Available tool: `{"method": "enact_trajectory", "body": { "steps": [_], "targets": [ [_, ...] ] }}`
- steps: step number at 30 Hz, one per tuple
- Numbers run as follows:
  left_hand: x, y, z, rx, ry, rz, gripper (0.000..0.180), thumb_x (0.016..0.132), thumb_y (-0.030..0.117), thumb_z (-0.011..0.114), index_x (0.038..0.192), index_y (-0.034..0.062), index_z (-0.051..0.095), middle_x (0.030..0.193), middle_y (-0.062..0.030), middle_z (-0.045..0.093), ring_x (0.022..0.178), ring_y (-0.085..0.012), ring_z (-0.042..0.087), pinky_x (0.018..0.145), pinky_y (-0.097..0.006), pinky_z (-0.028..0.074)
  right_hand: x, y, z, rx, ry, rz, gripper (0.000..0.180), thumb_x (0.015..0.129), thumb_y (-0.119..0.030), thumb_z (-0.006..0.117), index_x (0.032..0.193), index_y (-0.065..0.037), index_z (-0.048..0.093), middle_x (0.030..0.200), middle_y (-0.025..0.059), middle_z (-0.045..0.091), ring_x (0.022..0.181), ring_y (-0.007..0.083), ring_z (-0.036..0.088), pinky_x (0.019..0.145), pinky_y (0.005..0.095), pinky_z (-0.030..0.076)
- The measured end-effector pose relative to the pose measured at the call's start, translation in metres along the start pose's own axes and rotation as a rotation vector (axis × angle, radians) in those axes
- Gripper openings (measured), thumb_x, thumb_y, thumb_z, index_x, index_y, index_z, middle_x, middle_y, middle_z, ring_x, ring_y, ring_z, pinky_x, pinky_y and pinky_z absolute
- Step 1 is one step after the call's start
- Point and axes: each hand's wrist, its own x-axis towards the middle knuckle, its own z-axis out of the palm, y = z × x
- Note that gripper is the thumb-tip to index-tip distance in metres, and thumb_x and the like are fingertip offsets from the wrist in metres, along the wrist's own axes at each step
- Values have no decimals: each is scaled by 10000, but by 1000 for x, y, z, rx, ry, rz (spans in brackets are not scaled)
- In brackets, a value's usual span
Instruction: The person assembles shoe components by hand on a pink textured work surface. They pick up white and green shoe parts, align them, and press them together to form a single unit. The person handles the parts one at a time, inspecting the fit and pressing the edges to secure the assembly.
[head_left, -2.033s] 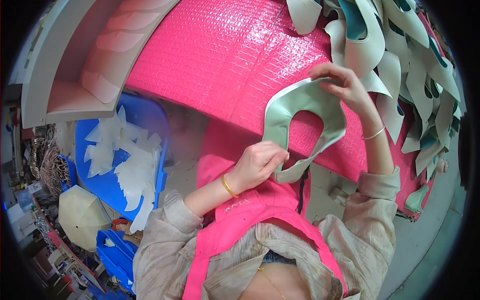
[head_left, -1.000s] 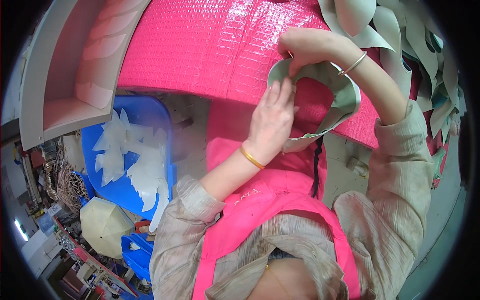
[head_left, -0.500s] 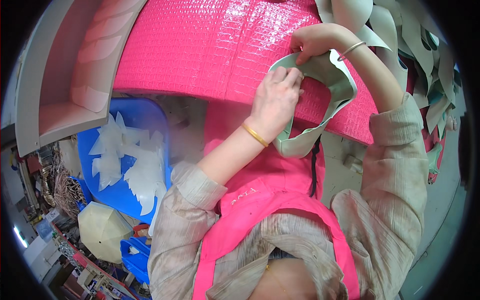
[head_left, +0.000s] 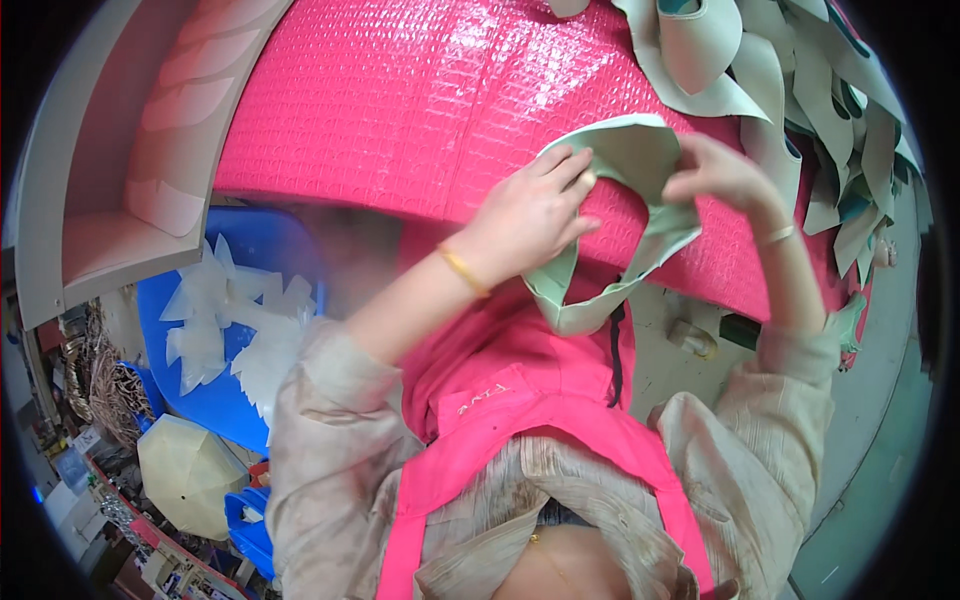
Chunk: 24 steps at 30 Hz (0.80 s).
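Note:
A pale green shoe upper (head_left: 640,155), bent into an open loop, stands at the front edge of the pink-covered table. Its lower end hangs over that edge, in front of my pink apron. My left hand (head_left: 535,215) is closed on the loop's left side, fingers over the rim and thumb toward the opening. At the right side of the loop is my right hand (head_left: 725,180), slightly blurred, with bent fingers against or just in front of the wall. Whether those fingers grip it is unclear.
More pale uppers (head_left: 700,50) lie heaped at the far right of the pink table (head_left: 400,110). A grey box-like shelf (head_left: 130,240) stands at the left. Below it, a blue chair (head_left: 225,400) holds translucent cut sheets (head_left: 200,330). A cream umbrella-like thing (head_left: 190,475) is lower left.
My right hand has left the upper's far rim and come down to its right side. The left hand has shifted slightly left and lower, its fingers straighter. The view has shifted a little.

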Motion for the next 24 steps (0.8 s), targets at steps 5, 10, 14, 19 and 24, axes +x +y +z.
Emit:
{"method": "enact_trajectory", "body": {
  "steps": [5,10,14,19,24],
  "targets": [
    [3,29,-42,-162,-815,356,242,785,296,578,808,55,597,942,-97,590,966,-247,533,928,-366,374,27,12,21,-409,360,-13,398,718,-144,666,1072,3,561,911,165,614,841,222,583,765,318,449],
    [21,118,49,-759,-72,-44,99,736,139,583,756,43,565,816,-101,570,797,-252,558,739,-360,459,39,-24,8,-921,-14,2,377,650,-74,698,995,26,582,859,168,622,792,240,601,727,328,458],
    [10,71,39,-82,158,-157,308,700,92,617,967,-35,528,1012,-158,516,982,-308,493,846,-382,426,43,-11,-2,-859,-55,-59,409,621,-81,708,1005,4,597,832,198,615,774,306,602,701,357,465],
    [-4,49,38,221,7,-158,494,685,130,648,1136,-1,496,1143,-126,481,1040,-276,460,878,-355,418,42,-10,1,-1106,-44,-207,274,686,-116,668,903,3,552,729,171,589,753,336,579,666,403,448],
    [6,54,40,295,-17,-191,487,684,178,647,1132,41,515,1053,-94,486,968,-249,473,910,-369,388,47,-10,1,-1146,-52,-226,263,685,-126,672,898,-7,573,737,157,593,770,328,578,695,397,455]
  ]
}}
